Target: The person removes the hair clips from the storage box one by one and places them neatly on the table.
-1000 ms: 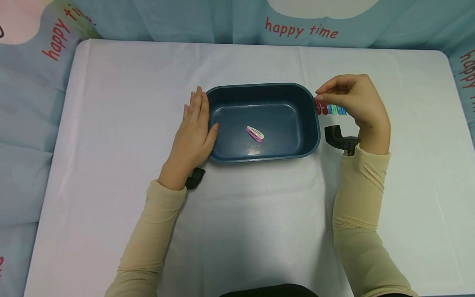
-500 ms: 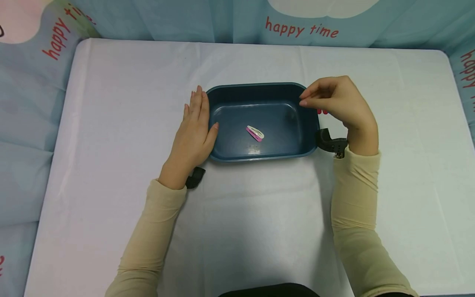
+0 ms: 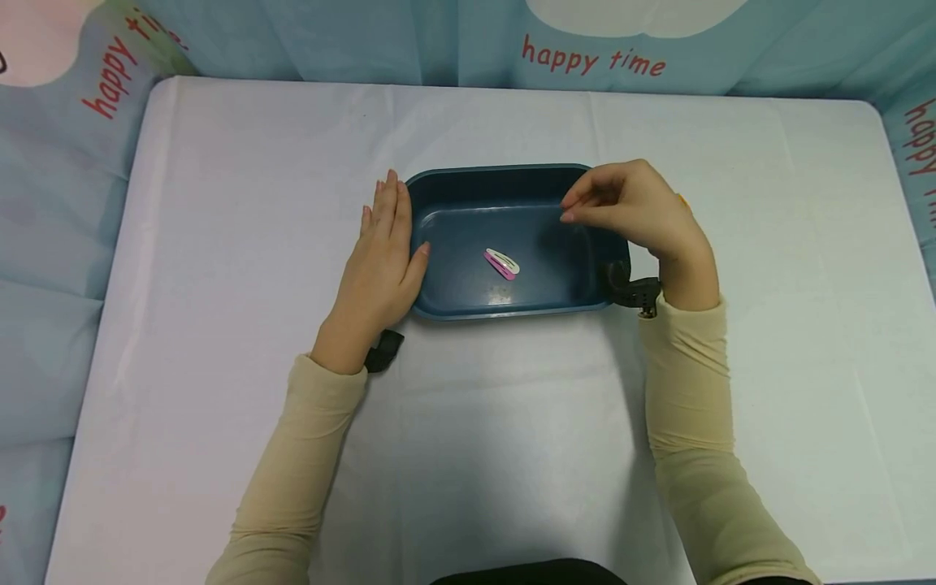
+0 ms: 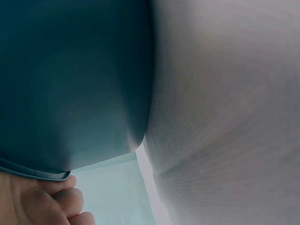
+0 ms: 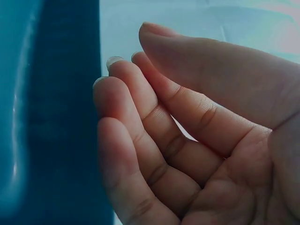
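In the head view a dark blue rectangular plastic box [image 3: 504, 315] stands on the table. On its floor lie a pink hair clip [image 3: 499, 266] and a cream hair clip [image 3: 504, 259], side by side and touching. My left hand [image 3: 380, 252] rests along the box's left end, fingers straight outside the wall and thumb over the rim. My right hand [image 3: 636, 203] is above the box's right end. Its fingers bend loosely, thumb apart from them, with nothing visible between in the right wrist view. An orange edge [image 3: 683, 201] peeks out behind this hand.
A white cloth [image 3: 241, 203] covers the table. Light blue fabric [image 3: 468, 49] printed with "happy time" hangs around its back and sides. Black wrist mounts [image 3: 384, 351] sit on both arms, the right one overlapping the box's corner in the head view.
My right hand has moved left from beside a row of small coloured clips to over the box. It now covers that row in the head view. My left hand and the box have stayed put.
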Motion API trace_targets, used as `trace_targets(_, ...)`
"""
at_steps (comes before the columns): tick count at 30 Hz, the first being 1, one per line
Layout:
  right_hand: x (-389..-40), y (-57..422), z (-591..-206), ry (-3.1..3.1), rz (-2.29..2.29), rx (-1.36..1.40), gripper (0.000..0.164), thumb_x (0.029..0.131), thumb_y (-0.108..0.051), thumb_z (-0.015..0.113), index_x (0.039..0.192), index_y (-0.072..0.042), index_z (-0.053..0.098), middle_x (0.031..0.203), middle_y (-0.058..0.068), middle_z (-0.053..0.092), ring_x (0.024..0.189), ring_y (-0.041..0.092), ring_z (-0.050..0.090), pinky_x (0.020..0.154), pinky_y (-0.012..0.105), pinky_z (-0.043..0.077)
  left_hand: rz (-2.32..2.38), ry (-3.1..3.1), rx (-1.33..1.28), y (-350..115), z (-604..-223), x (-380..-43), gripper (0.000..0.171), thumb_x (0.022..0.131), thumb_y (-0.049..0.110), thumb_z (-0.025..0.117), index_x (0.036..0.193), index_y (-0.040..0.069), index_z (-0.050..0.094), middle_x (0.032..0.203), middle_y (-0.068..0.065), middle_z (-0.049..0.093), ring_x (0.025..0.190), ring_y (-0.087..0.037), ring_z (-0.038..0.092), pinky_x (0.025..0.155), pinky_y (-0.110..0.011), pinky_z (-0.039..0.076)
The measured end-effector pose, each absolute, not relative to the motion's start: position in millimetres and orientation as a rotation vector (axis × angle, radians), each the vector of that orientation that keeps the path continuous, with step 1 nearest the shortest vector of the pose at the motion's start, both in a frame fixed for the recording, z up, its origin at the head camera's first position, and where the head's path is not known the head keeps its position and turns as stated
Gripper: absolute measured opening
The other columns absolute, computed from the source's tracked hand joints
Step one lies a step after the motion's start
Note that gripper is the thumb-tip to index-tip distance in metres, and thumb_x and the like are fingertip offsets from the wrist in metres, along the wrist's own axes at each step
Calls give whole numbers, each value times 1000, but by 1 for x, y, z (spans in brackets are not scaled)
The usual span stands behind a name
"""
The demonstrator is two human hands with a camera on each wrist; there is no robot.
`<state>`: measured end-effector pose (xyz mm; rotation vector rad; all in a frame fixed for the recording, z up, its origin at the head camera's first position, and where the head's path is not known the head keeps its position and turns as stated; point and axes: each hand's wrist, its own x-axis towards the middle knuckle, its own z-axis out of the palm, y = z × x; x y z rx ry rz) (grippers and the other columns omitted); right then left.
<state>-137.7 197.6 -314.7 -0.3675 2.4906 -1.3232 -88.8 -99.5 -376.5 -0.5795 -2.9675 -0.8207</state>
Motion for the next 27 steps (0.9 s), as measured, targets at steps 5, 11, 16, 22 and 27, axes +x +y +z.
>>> trace_targets(5,-139,191,-320,2465,-1294,-425,9,84,-4,69,90,3,70,82,6,68,73,15,62,66,19,46,-830,-2952,-575,-100,-378,-88,65,100,22,38,147,-7,4,156,-20,-2,143,-27,-5,113,-44,2)
trace_targets(11,-139,186,-328,2452,-1247,-450,9,85,-3,68,90,3,69,82,6,68,72,18,61,65,20,45,-834,-2962,-589,-96,-382,-87,65,100,22,38,147,-8,4,156,-20,-2,143,-29,-3,113,-45,3)
trace_targets(16,-142,179,-334,2400,-1255,-490,9,86,-1,66,91,6,68,84,7,69,74,20,62,64,20,44,-816,-2977,-586,-95,-382,-87,65,100,23,37,147,-8,5,156,-20,-2,143,-30,-2,113,-44,4)
trace_targets(22,-147,167,-339,2367,-1191,-529,11,85,-1,67,92,7,67,85,9,69,75,12,64,69,18,47,-803,-2975,-585,-97,-380,-86,65,100,25,35,147,-8,5,156,-19,-3,143,-29,-3,113,-45,4)
trace_targets(27,-154,155,-342,2344,-1068,-585,6,86,0,65,89,5,67,84,11,69,79,19,67,71,20,50,-789,-2968,-579,-101,-377,-86,66,100,26,36,147,-8,4,156,-19,-4,143,-29,-4,113,-44,2)
